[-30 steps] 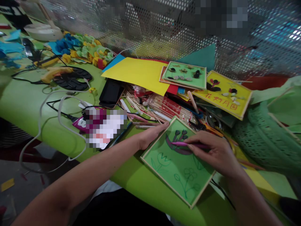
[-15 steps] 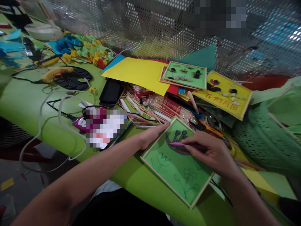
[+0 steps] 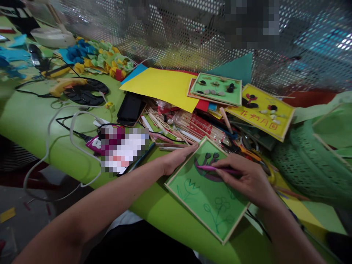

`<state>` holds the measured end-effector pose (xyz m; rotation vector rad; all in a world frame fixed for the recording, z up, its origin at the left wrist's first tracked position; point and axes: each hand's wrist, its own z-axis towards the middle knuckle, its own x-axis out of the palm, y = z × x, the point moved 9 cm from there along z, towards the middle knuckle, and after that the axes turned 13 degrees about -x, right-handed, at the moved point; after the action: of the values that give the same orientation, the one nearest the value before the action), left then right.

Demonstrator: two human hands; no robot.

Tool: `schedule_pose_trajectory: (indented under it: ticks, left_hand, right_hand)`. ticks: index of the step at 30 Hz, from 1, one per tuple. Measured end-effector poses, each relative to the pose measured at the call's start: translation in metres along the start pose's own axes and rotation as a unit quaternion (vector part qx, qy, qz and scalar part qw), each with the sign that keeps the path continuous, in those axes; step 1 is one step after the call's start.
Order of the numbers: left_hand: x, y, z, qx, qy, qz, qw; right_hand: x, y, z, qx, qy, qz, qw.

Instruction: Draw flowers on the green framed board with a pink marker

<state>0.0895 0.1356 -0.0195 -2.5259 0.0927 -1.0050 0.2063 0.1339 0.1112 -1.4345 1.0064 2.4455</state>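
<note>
A green picture (image 3: pixel 200 198) with a thin wooden frame lies tilted in front of me. It carries green outlines of flowers, and near its top a dark purple crescent shape (image 3: pixel 213 177) with small dark pieces above it. Along the frame's upper left edge my left hand (image 3: pixel 180 157) grips it, the fingers partly hidden beneath. Pinched in my right hand (image 3: pixel 243 176) is a pink-purple pen (image 3: pixel 207 167), its tip at the left part of the crescent. My right hand covers the picture's right side.
Behind the picture lie bundled wooden sticks (image 3: pixel 192 124), a yellow sheet (image 3: pixel 162 86) and finished framed pictures (image 3: pixel 264 113). A green basket (image 3: pixel 297 161) stands at the right. On the left are a yellow glue gun (image 3: pixel 64 85), a white cable (image 3: pixel 47 135) and a phone (image 3: pixel 126 152).
Both hands keep their grip and almost the same place. The pen tip has shifted very slightly to the left along the crescent. The view has moved a little.
</note>
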Motion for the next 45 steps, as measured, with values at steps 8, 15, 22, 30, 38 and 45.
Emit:
schedule_pose_trajectory:
  ticks: [8, 15, 22, 30, 38, 45]
  left_hand:
    - [0.002, -0.002, -0.004, 0.011, -0.007, 0.007, 1.000]
    - [0.003, -0.002, -0.005, 0.020, -0.004, 0.015, 1.000]
    - [0.001, 0.000, -0.003, 0.024, -0.001, 0.017, 1.000]
    - [0.002, -0.002, -0.006, 0.029, -0.006, 0.028, 0.999]
    - [0.001, -0.001, -0.004, 0.031, -0.001, 0.024, 0.999]
    - [0.003, -0.003, -0.010, 0.032, -0.014, 0.030, 0.999]
  right_hand:
    - [-0.002, -0.005, -0.002, 0.017, -0.027, -0.006, 0.999]
    - [-0.002, -0.006, -0.002, 0.015, -0.034, -0.016, 0.999]
    - [0.001, -0.010, -0.005, 0.025, -0.030, -0.020, 0.999]
    - [0.000, -0.009, -0.003, 0.027, -0.033, -0.023, 0.999]
    - [0.001, -0.008, -0.002, 0.027, -0.029, -0.021, 0.999]
    - [0.003, -0.011, -0.004, 0.034, -0.018, -0.017, 0.999]
